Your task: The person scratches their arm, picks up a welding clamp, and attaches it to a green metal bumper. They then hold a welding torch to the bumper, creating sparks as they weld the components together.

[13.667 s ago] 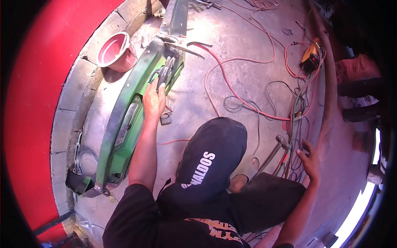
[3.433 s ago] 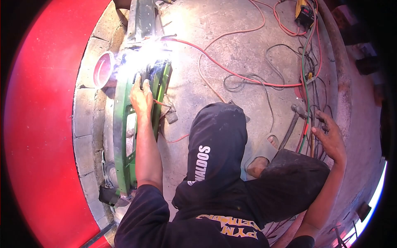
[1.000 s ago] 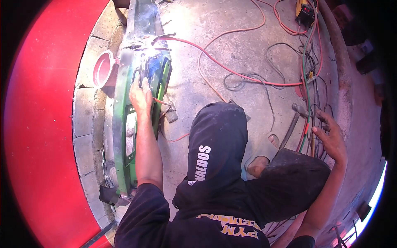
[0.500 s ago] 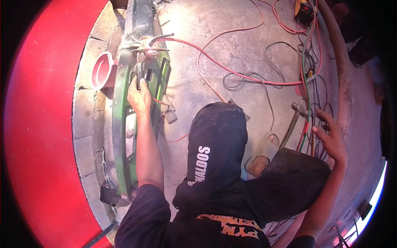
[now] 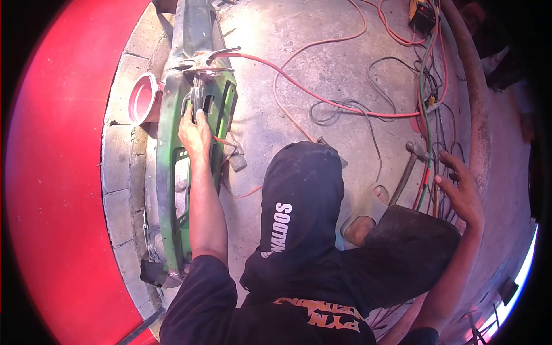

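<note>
My left hand [image 5: 194,133] is shut on a dark welding electrode holder [image 5: 197,99], which rests on a long green metal frame [image 5: 168,172] lying on the concrete floor. The holder's tip points at a joint where a metal clamp [image 5: 208,57] with a red cable [image 5: 299,77] grips the frame. No arc is burning. My right hand [image 5: 460,190] hovers with fingers spread over a bundle of cables [image 5: 428,190], beside a hammer [image 5: 409,164]. It holds nothing.
A pink bucket [image 5: 140,99] stands left of the frame by a stone kerb [image 5: 118,190] and a red wall [image 5: 52,172]. Loose cables cross the floor to a yellow-black box [image 5: 422,14]. My sandalled foot [image 5: 362,221] is planted near the hammer.
The bright welding arc at the frame's joint has gone out and the glow has faded. My left hand has drawn the holder back slightly. My right hand has barely moved.
</note>
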`<control>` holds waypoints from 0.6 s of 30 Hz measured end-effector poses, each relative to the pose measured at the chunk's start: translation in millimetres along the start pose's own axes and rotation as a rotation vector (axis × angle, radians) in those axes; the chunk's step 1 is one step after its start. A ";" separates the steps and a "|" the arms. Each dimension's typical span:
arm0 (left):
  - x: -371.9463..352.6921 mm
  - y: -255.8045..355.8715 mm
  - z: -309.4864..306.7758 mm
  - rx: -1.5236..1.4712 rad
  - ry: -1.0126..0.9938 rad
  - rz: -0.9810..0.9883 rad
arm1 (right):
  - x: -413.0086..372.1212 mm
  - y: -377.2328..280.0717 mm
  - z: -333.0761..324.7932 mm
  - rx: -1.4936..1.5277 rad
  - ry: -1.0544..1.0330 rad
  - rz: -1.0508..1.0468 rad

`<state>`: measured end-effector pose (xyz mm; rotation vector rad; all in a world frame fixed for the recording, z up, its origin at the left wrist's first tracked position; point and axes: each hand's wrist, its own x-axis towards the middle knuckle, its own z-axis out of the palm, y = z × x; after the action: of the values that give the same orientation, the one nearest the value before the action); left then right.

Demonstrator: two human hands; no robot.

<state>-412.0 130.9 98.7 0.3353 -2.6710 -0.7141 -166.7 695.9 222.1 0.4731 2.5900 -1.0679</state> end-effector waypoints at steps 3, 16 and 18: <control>1.1 -4.4 3.4 -0.011 0.003 0.008 | 0.2 0.2 0.1 -0.004 0.001 0.002; -3.9 0.7 -1.1 -0.016 0.026 0.092 | 2.9 3.3 -0.9 -0.115 0.020 -0.025; -3.8 0.8 -1.0 -0.031 0.012 0.078 | 2.5 0.4 -0.9 -0.112 0.023 -0.025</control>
<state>-408.3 132.3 98.9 0.2252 -2.6431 -0.7262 -168.9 697.3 221.5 0.4291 2.6654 -0.9245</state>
